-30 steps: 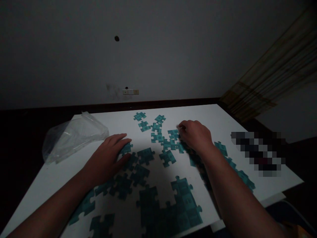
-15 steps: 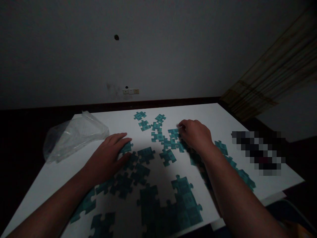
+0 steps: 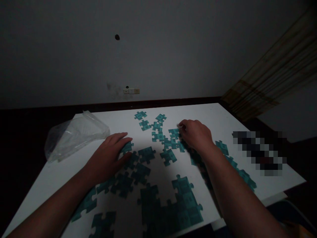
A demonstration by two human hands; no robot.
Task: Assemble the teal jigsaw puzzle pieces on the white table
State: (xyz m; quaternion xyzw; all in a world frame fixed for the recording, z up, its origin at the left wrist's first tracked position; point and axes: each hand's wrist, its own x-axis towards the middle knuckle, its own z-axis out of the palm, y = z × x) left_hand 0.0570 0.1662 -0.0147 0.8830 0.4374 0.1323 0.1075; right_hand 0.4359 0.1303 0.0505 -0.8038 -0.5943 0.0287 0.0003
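Note:
My left hand [image 3: 109, 160] lies on the table at the left, thumb and fingers spread around a teal jigsaw piece [image 3: 126, 147] that they partly cover. On the right, my right hand [image 3: 196, 135] is closed, with its fingertips curled beside another teal jigsaw piece [image 3: 174, 133]. Whatever its fingers may pinch is hidden. Joined pieces form a larger teal puzzle section [image 3: 182, 206] at the near edge, with a gap in its upper side. Loose pieces, such as this single one [image 3: 168, 156], are scattered between my hands.
A crumpled clear plastic bag [image 3: 76, 137] rests at the table's left side. More pieces [image 3: 230, 161] run along the right, past my forearm. A pixelated dark object [image 3: 259, 152] lies by the right edge of the white table [image 3: 198, 110]. Behind stands a wall with sockets [image 3: 131, 91].
Both hands hold nearly the same pose and place over the pieces. The whole view has shifted very slightly; no piece has visibly moved on the table.

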